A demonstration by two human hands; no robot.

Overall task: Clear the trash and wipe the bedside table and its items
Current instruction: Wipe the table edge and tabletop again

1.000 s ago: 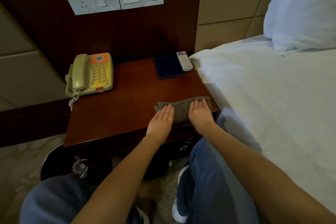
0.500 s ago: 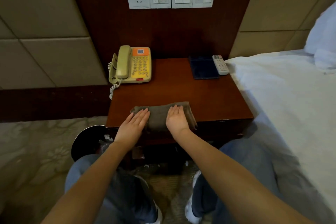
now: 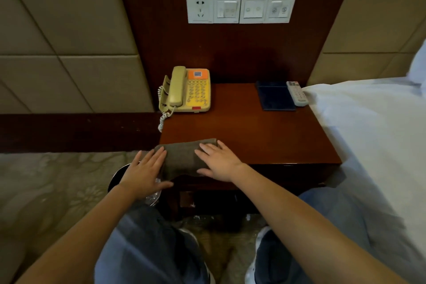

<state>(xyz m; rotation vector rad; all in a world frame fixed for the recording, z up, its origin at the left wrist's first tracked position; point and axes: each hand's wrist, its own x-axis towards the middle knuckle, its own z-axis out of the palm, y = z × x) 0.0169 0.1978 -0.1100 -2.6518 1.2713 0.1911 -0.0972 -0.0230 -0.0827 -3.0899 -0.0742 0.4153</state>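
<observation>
A folded grey-brown cloth [image 3: 182, 158] lies at the front left corner of the dark wooden bedside table [image 3: 265, 136], partly hanging over the edge. My left hand [image 3: 145, 172] lies flat with its fingertips on the cloth's left end, its palm past the table corner. My right hand [image 3: 219, 161] presses flat on the cloth's right end. A yellow telephone [image 3: 189, 90] stands at the back left. A dark blue folder [image 3: 275, 95] and a white remote control [image 3: 297, 93] lie at the back right.
A black waste bin [image 3: 115, 177] with clear plastic trash inside stands on the floor under my left hand. The white bed [image 3: 373, 145] adjoins the table's right side. A socket and switch panel [image 3: 241, 8] is on the wall above. My knees are below.
Both hands have slid the cloth leftward along the table's front edge, from the right corner to the left corner. The camera view has turned to the left too.
</observation>
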